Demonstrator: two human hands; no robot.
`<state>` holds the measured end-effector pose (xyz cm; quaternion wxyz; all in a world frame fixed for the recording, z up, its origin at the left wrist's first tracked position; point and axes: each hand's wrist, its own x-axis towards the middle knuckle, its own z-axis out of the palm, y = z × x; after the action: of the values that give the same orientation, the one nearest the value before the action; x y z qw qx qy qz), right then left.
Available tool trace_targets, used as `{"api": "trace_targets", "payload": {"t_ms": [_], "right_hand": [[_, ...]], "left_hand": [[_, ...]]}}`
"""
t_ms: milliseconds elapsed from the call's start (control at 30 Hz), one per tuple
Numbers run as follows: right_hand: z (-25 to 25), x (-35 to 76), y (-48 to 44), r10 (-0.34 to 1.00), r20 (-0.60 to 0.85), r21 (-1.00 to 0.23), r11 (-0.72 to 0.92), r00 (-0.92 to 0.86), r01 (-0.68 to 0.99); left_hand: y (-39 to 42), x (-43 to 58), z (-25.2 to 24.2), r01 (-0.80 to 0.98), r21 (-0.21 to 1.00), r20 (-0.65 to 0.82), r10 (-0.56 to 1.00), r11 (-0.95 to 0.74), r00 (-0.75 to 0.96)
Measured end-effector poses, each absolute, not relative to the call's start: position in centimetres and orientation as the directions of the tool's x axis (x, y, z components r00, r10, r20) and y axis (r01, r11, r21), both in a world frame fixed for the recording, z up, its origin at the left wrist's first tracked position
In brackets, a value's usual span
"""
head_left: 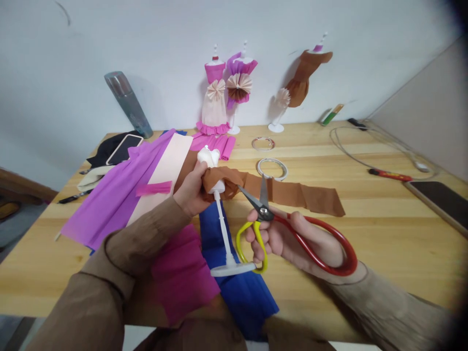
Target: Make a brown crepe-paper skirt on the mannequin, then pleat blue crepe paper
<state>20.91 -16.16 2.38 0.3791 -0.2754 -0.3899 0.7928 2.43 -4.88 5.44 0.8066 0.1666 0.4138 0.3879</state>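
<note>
My left hand (192, 190) is closed around a small white mannequin (210, 155) on a stand with a round base (234, 269), held tilted above the table. Brown crepe paper (285, 190) wraps the mannequin's waist, and its long tail stretches out to the right. In my right hand (285, 243) is a pair of scissors (263, 210) with one red and one yellow handle. The blades are spread apart at the lower edge of the brown strip; I cannot tell whether they touch it. My left fingertips are partly hidden behind the paper.
Purple crepe paper (124, 195), a blue strip (244, 292) and a magenta piece (185, 273) lie around my hands. Tape rolls (272, 169) sit mid-table. Dressed mannequins (215, 97) stand along the wall beside a spray bottle (129, 105). A phone (438, 200) and a cable are at right.
</note>
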Motion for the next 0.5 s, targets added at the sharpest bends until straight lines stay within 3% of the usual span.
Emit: {"api": "trace_targets", "payload": {"t_ms": [133, 367, 500], "right_hand": [[2.55, 21.12, -16.08, 0.823, -0.178, -0.826, -0.423, -0.539, -0.372], [2.03, 21.33, -16.67, 0.690, -0.167, -0.782, -0.528, -0.704, -0.332], [2.11, 21.13, -16.81, 0.707, -0.168, -0.777, -0.524, -0.687, -0.349]], "left_hand": [[-4.70, 2.37, 4.90, -0.494, 0.585, -0.519, 0.765, 0.643, 0.381], [-4.84, 2.48, 5.16, -0.487, 0.618, -0.512, 0.786, 0.617, 0.346], [-5.02, 2.41, 4.89, -0.509, 0.611, -0.491, 0.794, 0.607, 0.359]]}}
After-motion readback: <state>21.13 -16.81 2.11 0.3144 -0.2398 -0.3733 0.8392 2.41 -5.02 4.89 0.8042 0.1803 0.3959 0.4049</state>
